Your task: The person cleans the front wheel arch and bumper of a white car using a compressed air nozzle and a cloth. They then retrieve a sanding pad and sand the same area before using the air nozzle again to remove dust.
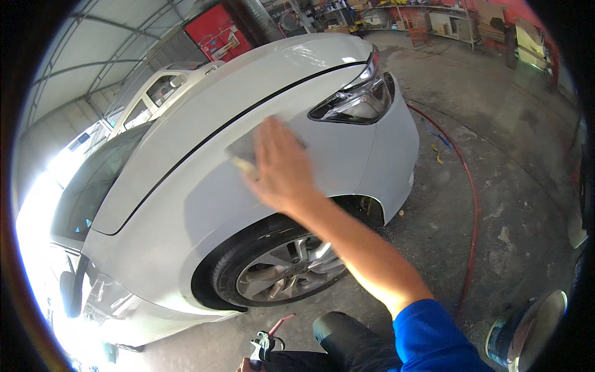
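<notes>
My right hand (282, 164) lies over the front fender (211, 186) of a white car, between the hood seam and the wheel arch. Beneath its fingers is a flat grey sheet that looks like sandpaper (243, 146), pressed to the paint; a small yellowish edge shows near the thumb. Motion smears the fingertips. At the lower edge, only a little of my left hand (253, 366) shows, closed around an air blow gun (265, 346) with a thin reddish nozzle tilted up. The headlight (358, 102) sits beyond my right hand, and the wheel (288, 270) below it.
A red hose (474, 204) curves over the concrete floor (508, 167) along the right. An open bucket (527, 332) stands at the lower right. Behind the car are another light-coloured vehicle (149, 102) and a red cabinet (218, 36). Cluttered shelves (449, 25) line the far wall.
</notes>
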Demonstrator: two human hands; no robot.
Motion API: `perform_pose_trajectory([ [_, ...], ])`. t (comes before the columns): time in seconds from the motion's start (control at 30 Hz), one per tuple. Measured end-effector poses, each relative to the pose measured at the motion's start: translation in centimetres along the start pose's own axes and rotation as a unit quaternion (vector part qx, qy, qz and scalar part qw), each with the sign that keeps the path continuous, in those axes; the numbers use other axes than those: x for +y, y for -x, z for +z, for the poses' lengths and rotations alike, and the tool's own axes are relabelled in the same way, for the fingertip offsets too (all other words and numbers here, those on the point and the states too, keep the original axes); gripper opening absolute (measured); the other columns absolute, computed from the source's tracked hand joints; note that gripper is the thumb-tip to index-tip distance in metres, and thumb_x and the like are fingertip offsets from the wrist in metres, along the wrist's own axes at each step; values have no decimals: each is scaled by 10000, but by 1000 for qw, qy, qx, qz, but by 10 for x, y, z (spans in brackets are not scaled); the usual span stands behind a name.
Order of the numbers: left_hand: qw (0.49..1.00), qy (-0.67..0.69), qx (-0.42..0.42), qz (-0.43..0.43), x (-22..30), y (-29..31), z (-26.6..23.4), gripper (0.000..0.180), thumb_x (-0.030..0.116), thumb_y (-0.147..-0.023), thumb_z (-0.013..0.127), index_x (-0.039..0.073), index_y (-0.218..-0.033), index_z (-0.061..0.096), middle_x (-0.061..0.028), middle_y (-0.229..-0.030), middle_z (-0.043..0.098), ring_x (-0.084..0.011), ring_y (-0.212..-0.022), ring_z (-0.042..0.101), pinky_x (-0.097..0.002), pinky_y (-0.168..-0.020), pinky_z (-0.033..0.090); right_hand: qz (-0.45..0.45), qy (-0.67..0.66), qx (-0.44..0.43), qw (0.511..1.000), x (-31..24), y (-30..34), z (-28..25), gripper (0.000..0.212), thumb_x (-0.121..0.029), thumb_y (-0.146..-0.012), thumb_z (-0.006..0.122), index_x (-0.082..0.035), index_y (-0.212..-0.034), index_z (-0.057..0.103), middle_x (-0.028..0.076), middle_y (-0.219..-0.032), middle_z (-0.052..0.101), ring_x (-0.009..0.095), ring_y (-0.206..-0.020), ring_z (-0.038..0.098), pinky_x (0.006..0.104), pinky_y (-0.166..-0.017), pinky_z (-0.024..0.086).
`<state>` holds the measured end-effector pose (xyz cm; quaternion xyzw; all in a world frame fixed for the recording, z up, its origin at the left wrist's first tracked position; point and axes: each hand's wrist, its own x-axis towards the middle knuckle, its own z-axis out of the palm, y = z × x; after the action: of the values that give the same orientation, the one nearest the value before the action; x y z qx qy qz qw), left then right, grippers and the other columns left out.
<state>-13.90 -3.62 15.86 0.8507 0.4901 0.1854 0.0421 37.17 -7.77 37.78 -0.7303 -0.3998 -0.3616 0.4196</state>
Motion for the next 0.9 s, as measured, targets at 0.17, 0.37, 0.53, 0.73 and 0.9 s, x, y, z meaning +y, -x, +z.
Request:
perform_pose_trajectory([
  [0.17, 999, -18, 28, 34, 12, -2, 6, 260, 238, -796, 784, 79, -770, 580, -158, -634, 613, -398, -596, 607, -504, -583, 451, -125, -7, -72, 990, -17, 12, 6, 887, -519, -932, 579, 142, -1481, 359, 319, -1556, 353, 411, -1485, 312, 477, -1237, 236],
  [0.37, 999, 22, 24, -9, 19, 8, -9, 235, 173, -772, 790, 64, -785, 582, -147, -666, 633, -399, -626, 610, -502, -615, 457, 16, 56, -29, 998, 22, 27, -10, 873, -577, -981, 502, 110, -1501, 359, 309, -1566, 348, 405, -1491, 312, 466, -1240, 237],
  [0.53, 1000, 25, -18, 3, 28, 3, -11, 234, 111, -732, 784, 64, -773, 559, -133, -643, 589, -381, -599, 566, -492, -612, 432, -154, -57, -64, 984, 10, 62, 5, 963, -620, -933, 588, 36, -1562, 270, 247, -1645, 216, 391, -1529, 225, 492, -1247, 231],
  [0.73, 997, 75, 12, 24, 18, 12, -5, 201, 52, -649, 712, 82, -743, 537, -102, -586, 508, -337, -528, 495, -454, -540, 391, -26, -4, 22, 999, 120, 115, -14, 961, -395, -888, 741, 23, -1578, 219, 282, -1638, 197, 454, -1510, 233, 534, -1225, 265],
  [0.9, 997, 63, 22, 46, 12, 7, 14, 262, 109, -663, 779, 107, -714, 522, -72, -570, 470, -298, -497, 457, -444, -515, 362, 153, 23, 114, 981, 78, 124, 18, 895, -387, -952, 667, 64, -1569, 203, 299, -1635, 186, 466, -1508, 227, 531, -1239, 211],
])
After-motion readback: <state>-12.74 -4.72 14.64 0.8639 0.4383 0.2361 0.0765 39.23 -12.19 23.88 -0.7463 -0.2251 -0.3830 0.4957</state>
